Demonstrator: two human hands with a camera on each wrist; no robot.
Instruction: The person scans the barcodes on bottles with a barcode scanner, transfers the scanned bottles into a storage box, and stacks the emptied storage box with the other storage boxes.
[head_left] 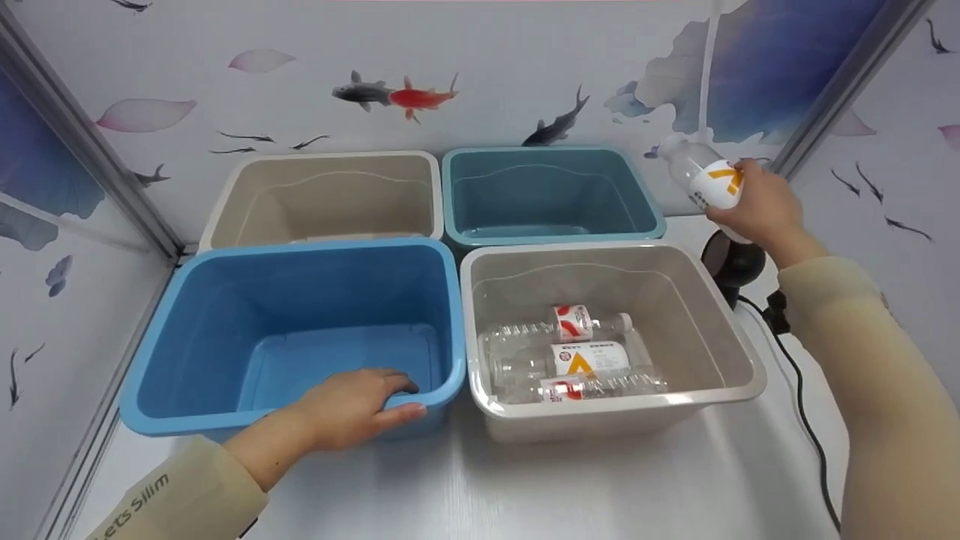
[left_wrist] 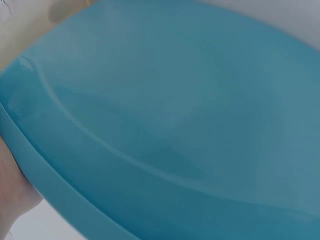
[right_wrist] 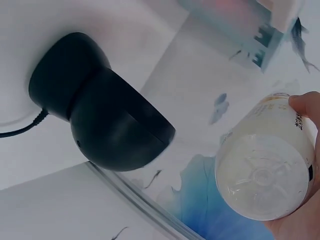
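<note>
Black rounded device [right_wrist: 117, 122], black cable [head_left: 802, 405], white tabletop [head_left: 600, 487], fish-printed wall [head_left: 495, 52], grey metal posts [head_left: 90, 142]

Clear plastic bottle [head_left: 686, 163] in the right hand [head_left: 766, 206], gripped at the white label with an orange mark and small dark lettering. Tilts, neck pointing up and leftward in the head view; shows a round, moulded base to the right wrist camera. At front left, blue tub [head_left: 330, 360], rounded at the corners, broad-rimmed. Stands upright on the white table [head_left: 570, 495], held at the near rim by the left hand [head_left: 352, 409].
</note>
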